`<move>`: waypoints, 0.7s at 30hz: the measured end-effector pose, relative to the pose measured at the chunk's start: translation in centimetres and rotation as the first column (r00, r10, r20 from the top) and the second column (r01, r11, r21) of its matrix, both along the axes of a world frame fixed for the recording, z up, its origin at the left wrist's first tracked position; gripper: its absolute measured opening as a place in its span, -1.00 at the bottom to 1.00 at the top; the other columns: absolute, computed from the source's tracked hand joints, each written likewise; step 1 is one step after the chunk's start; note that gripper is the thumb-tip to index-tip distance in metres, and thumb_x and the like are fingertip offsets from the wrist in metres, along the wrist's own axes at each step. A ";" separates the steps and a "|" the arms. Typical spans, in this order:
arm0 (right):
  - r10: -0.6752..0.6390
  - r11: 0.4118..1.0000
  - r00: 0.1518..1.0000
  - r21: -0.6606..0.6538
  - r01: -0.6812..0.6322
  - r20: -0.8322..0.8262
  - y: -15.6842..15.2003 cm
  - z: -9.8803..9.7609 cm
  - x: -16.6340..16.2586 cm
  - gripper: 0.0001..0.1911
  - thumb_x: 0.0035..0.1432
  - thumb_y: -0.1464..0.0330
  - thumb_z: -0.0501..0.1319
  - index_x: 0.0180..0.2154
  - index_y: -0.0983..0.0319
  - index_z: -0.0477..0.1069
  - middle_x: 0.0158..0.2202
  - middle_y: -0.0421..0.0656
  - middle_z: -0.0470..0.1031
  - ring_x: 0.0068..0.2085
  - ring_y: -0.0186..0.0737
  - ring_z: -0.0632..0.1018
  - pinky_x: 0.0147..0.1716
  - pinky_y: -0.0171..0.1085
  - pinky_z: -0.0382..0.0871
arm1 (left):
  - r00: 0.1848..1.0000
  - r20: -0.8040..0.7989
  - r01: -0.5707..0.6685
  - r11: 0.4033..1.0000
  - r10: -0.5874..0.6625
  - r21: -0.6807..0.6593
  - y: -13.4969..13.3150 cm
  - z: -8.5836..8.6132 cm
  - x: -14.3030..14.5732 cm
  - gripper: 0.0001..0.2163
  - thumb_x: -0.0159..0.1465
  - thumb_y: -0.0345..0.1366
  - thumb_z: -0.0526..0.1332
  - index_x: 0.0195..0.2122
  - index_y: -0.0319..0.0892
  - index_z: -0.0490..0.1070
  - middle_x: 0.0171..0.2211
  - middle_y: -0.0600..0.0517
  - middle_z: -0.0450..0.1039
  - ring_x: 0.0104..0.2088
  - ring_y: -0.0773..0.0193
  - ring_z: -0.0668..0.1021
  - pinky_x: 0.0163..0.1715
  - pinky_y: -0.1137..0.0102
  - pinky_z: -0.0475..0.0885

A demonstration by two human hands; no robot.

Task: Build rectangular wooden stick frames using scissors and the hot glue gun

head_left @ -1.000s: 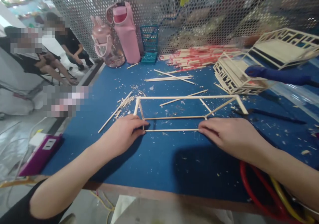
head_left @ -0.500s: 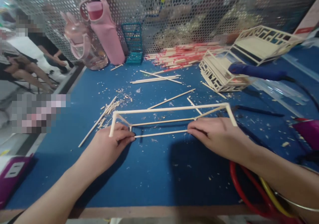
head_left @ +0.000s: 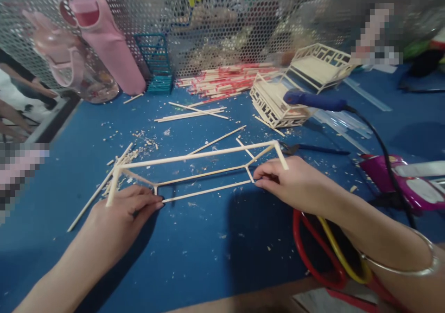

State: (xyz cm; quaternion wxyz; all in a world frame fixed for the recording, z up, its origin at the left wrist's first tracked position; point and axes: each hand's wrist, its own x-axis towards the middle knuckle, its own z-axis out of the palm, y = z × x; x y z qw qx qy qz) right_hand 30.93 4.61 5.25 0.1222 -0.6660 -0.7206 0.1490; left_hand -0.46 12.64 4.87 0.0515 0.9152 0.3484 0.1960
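Observation:
A box-like frame of thin pale wooden sticks [head_left: 200, 155] stands on the blue table in front of me. My left hand [head_left: 127, 206] pinches its near left corner, where the low front stick meets a short upright. At the near right corner, my right hand [head_left: 287, 178] has thumb and index finger closed at the stick joint; the exact contact is hard to see. The frame's longer top bar runs above both hands, and its end legs pass in front of them. Loose sticks [head_left: 217, 140] lie just behind the frame.
Behind are red-and-cream sticks [head_left: 222, 81], two small lattice models [head_left: 274, 102], a blue-handled corded tool [head_left: 316, 100], clear rods [head_left: 342, 123] and pliers [head_left: 323, 150]. Red-and-yellow handles [head_left: 299, 243] lie under my right forearm. Pink bottles [head_left: 114, 48] stand by the mesh panel [head_left: 215, 21].
The view has swung to the right, so everything sits further left. My right fingers have shifted slightly outward, baring the frame's near right corner. My left hand keeps its pinch.

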 end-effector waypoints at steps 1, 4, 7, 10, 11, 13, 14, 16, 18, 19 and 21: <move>0.008 1.000 1.000 -0.005 -0.008 0.001 0.0 0.0 -0.1 -0.82 0.09 0.46 0.17 -0.48 0.17 0.51 -0.49 -0.24 0.56 -0.44 -0.30 0.52 -0.47 -0.34 0.24 | 1.000 -0.007 0.007 1.000 -0.007 0.006 0.1 0.1 0.0 -0.66 0.30 -0.10 0.05 -0.47 -0.02 0.55 -0.44 0.06 0.59 -0.45 0.26 0.62 -0.51 0.46 0.49; 0.015 1.000 1.000 -0.009 -0.014 0.019 0.1 -0.1 -0.3 -0.80 0.13 0.44 0.15 -0.45 0.18 0.52 -0.38 -0.20 0.61 -0.34 -0.24 0.56 -0.40 -0.32 0.27 | 1.000 -0.030 0.010 1.000 -0.010 -0.004 0.2 0.2 -0.1 -0.68 0.29 -0.10 0.06 -0.46 0.00 0.56 -0.44 0.07 0.59 -0.46 0.24 0.62 -0.53 0.44 0.49; 0.015 1.000 0.999 -0.018 -0.014 0.036 0.2 -0.2 -0.3 -0.80 0.16 0.42 0.15 -0.44 0.19 0.53 -0.35 -0.17 0.62 -0.30 -0.20 0.57 -0.35 -0.29 0.29 | 0.999 -0.048 0.009 1.000 -0.010 -0.019 0.4 0.2 -0.2 -0.68 0.28 -0.09 0.06 -0.45 0.02 0.56 -0.42 0.08 0.60 -0.44 0.22 0.62 -0.52 0.43 0.50; 0.006 1.000 0.999 -0.011 -0.005 0.032 0.3 -0.3 -0.3 -0.80 0.14 0.42 0.16 -0.45 0.19 0.53 -0.37 -0.18 0.62 -0.32 -0.22 0.57 -0.36 -0.30 0.28 | 0.999 -0.053 0.007 1.000 -0.007 0.002 0.5 0.2 -0.1 -0.65 0.29 -0.07 0.04 -0.46 0.00 0.57 -0.44 0.08 0.61 -0.43 0.22 0.63 -0.53 0.45 0.49; -0.004 1.000 1.000 -0.005 0.004 0.029 0.3 -0.4 -0.4 -0.80 0.12 0.42 0.16 -0.47 0.19 0.53 -0.38 -0.19 0.62 -0.34 -0.23 0.57 -0.37 -0.31 0.28 | 0.998 -0.058 0.005 1.000 -0.004 0.010 0.5 0.2 -0.1 -0.64 0.30 -0.07 0.03 -0.46 -0.01 0.57 -0.44 0.07 0.61 -0.43 0.23 0.63 -0.52 0.47 0.49; -0.033 0.999 0.999 0.012 0.032 0.029 0.3 -0.5 -0.6 -0.81 0.09 0.43 0.17 -0.50 0.19 0.52 -0.43 -0.21 0.61 -0.40 -0.26 0.55 -0.42 -0.32 0.26 | 0.998 -0.067 -0.002 1.000 0.003 0.025 0.4 0.3 0.2 -0.61 0.31 -0.07 0.01 -0.48 -0.04 0.56 -0.44 0.06 0.61 -0.44 0.26 0.63 -0.51 0.49 0.48; -0.050 0.999 0.998 0.020 0.049 0.035 0.3 -0.5 -0.7 -0.81 0.07 0.44 0.16 -0.51 0.19 0.52 -0.46 -0.21 0.60 -0.43 -0.28 0.54 -0.44 -0.33 0.25 | 0.997 -0.072 -0.001 0.999 0.003 0.036 0.3 0.4 0.3 -0.60 0.32 -0.08 0.00 -0.49 -0.06 0.56 -0.44 0.06 0.61 -0.46 0.27 0.63 -0.50 0.50 0.48; -0.077 0.996 0.995 0.038 0.075 0.057 0.2 -0.6 -1.0 -0.80 0.05 0.45 0.16 -0.53 0.19 0.50 -0.49 -0.21 0.59 -0.47 -0.28 0.52 -0.46 -0.33 0.23 | 0.997 -0.078 0.007 0.998 -0.002 0.061 0.1 0.5 0.6 -0.59 0.33 -0.12 -0.01 -0.50 -0.09 0.56 -0.44 0.04 0.61 -0.47 0.29 0.62 -0.48 0.51 0.48; -0.089 0.995 0.993 0.050 0.085 0.077 0.1 -0.6 -1.3 -0.81 0.02 0.46 0.15 -0.55 0.20 0.49 -0.51 -0.20 0.57 -0.49 -0.28 0.51 -0.48 -0.33 0.21 | 0.997 -0.084 0.010 0.997 -0.003 0.082 -0.2 0.6 0.7 -0.60 0.33 -0.16 0.00 -0.49 -0.13 0.57 -0.43 0.02 0.61 -0.47 0.30 0.61 -0.47 0.52 0.48; -0.091 0.995 0.992 0.050 0.087 0.083 0.1 -0.6 -1.4 -0.81 0.01 0.46 0.15 -0.56 0.20 0.48 -0.53 -0.21 0.56 -0.50 -0.28 0.50 -0.49 -0.33 0.21 | 0.996 -0.091 0.006 0.997 0.001 0.083 -0.4 0.6 0.8 -0.61 0.33 -0.18 0.00 -0.48 -0.14 0.57 -0.43 0.01 0.61 -0.47 0.29 0.62 -0.46 0.51 0.48; -0.092 0.995 0.992 0.043 0.089 0.084 0.0 -0.6 -1.5 -0.81 0.00 0.46 0.15 -0.58 0.20 0.47 -0.59 -0.22 0.51 -0.54 -0.29 0.47 -0.52 -0.34 0.18 | 0.994 -0.108 -0.015 0.997 0.022 0.073 -0.7 0.6 0.8 -0.62 0.32 -0.20 0.01 -0.46 -0.17 0.58 -0.41 -0.01 0.62 -0.46 0.28 0.62 -0.45 0.50 0.48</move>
